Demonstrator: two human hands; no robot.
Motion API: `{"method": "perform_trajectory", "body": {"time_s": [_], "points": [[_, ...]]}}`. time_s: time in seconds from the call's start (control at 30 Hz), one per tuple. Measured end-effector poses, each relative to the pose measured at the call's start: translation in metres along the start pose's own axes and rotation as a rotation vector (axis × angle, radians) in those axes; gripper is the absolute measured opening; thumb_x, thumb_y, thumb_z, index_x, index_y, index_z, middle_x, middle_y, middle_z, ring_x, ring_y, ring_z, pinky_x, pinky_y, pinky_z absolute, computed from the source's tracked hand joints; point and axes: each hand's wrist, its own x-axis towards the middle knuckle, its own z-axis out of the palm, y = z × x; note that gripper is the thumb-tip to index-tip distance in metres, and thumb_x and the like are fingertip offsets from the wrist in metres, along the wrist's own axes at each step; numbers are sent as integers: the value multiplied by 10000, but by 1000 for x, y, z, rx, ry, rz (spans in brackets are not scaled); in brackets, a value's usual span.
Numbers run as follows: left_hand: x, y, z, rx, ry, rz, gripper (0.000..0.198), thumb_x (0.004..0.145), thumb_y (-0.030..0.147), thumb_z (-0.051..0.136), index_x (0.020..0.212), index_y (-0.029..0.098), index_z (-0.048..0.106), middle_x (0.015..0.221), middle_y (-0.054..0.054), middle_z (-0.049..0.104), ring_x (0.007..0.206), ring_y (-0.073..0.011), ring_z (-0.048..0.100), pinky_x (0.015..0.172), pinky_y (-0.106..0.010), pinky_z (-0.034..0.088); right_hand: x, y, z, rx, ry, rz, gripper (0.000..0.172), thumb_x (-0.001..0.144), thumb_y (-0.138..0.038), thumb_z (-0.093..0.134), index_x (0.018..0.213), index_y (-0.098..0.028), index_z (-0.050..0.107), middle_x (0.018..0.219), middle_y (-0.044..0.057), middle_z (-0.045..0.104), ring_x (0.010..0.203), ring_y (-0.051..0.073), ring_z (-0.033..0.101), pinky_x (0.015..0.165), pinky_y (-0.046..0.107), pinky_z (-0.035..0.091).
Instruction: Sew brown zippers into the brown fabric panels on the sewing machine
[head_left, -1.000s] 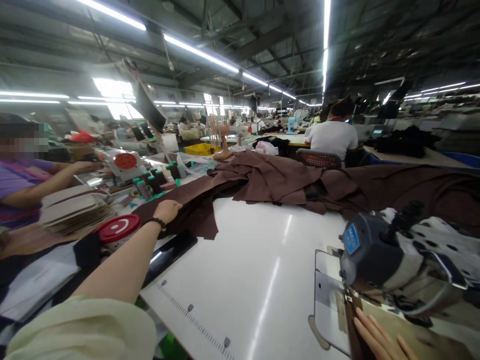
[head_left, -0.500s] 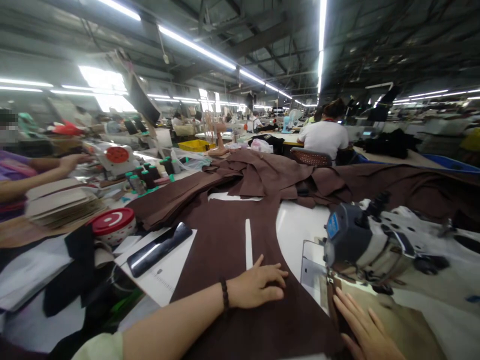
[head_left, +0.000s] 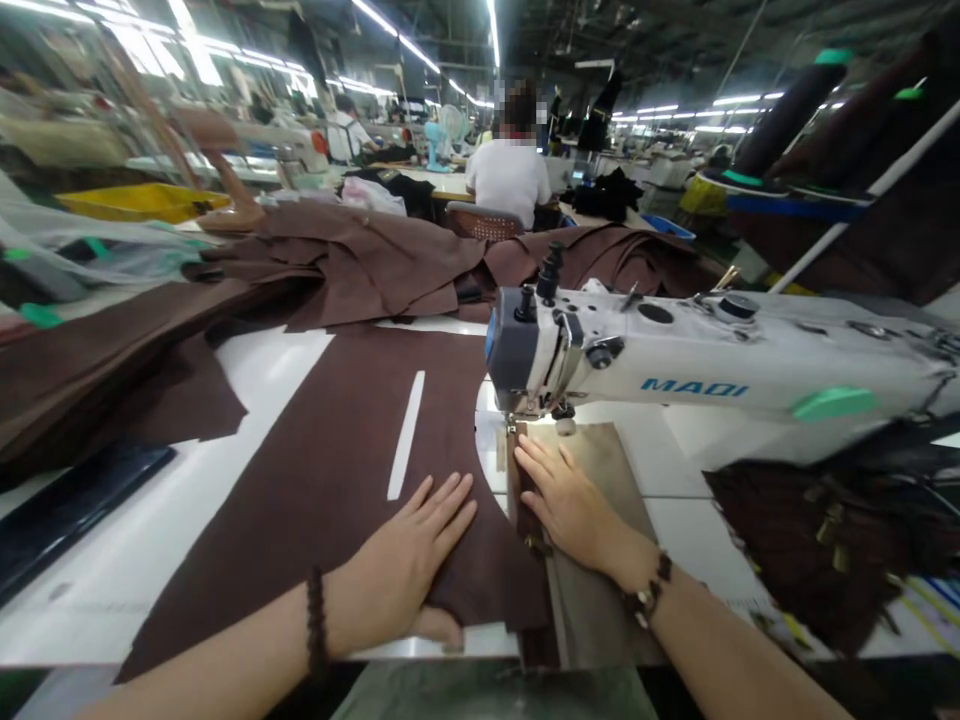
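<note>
A dark brown fabric panel [head_left: 315,450] with a narrow white slot lies flat on the white table. My left hand [head_left: 401,560] rests on its lower right part, fingers spread. To the right, my right hand [head_left: 566,500] lies with fingers extended on a brown strip [head_left: 536,620] and an olive-grey fabric piece [head_left: 600,590]. Its fingertips are just below the needle area of the sewing machine [head_left: 600,350]. The strip's upper end is at the presser foot. Neither hand grips anything visible.
Heaped brown fabric [head_left: 375,260] spans the table's back. A dark glossy object [head_left: 75,515] lies at the left, a dark bundle with zipper pulls [head_left: 817,530] at the right. Beyond are a yellow tray [head_left: 142,203], thread cones [head_left: 784,120] and a seated person in white [head_left: 510,180].
The view has swung right and down, showing the whole machine. My left hand has moved toward the lower right edge of the brown panel and lies flatter. My right hand remains beside the needle area.
</note>
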Motion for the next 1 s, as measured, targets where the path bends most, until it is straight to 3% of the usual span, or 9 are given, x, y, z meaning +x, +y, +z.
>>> {"method": "perform_trajectory", "body": {"time_s": [0.13, 0.23, 0.3, 0.43, 0.57, 1.0], "points": [[-16, 6, 11, -26, -59, 55, 808, 789, 584, 539, 1413, 179, 222, 1461, -149, 192, 1345, -301, 181, 1088, -526, 149, -1, 2, 1, -10, 11, -19, 485, 876, -215, 347, 1355, -142, 340, 1451, 70, 255, 1350, 201, 206, 1104, 481, 212], [-14, 6, 2, -101, -33, -1, 467, 920, 354, 433, 1368, 265, 335, 1439, -57, 297, 1329, -237, 259, 1099, -478, 185, 0, 1, 0, -7, 2, -14, 485, 881, -225, 336, 1358, -137, 334, 1453, 65, 251, 1349, 207, 209, 1103, 484, 209], [-4, 9, -7, -176, -6, -60, 389, 947, 289, 359, 1335, 278, 393, 1424, -26, 333, 1321, -215, 283, 1102, -468, 184, 1, 1, -1, -3, -16, -2, 485, 883, -223, 323, 1358, -125, 334, 1454, 66, 249, 1349, 206, 207, 1106, 481, 200], [22, 21, -22, -274, 28, -110, 403, 956, 309, 309, 1350, 243, 366, 1436, -31, 309, 1328, -208, 265, 1101, -494, 131, 1, 0, -5, 5, -76, 5, 539, 837, -171, 338, 1371, -106, 310, 1461, 70, 225, 1358, 204, 174, 1113, 481, 162], [43, 28, -23, -249, 7, -105, 410, 952, 301, 306, 1348, 218, 366, 1436, -50, 313, 1340, -212, 236, 1089, -527, 122, -1, 4, -8, 23, -134, -33, 639, 784, -214, 405, 1394, -95, 258, 1471, 87, 178, 1366, 220, 141, 1112, 496, 129], [66, 30, -28, -242, -43, -110, 398, 948, 267, 313, 1338, 215, 373, 1419, -58, 347, 1329, -207, 269, 1081, -539, 136, -5, 20, 19, 46, 46, -107, 538, 829, -234, 373, 1365, -229, 339, 1463, 47, 224, 1349, 218, 208, 1108, 507, 119]]}}
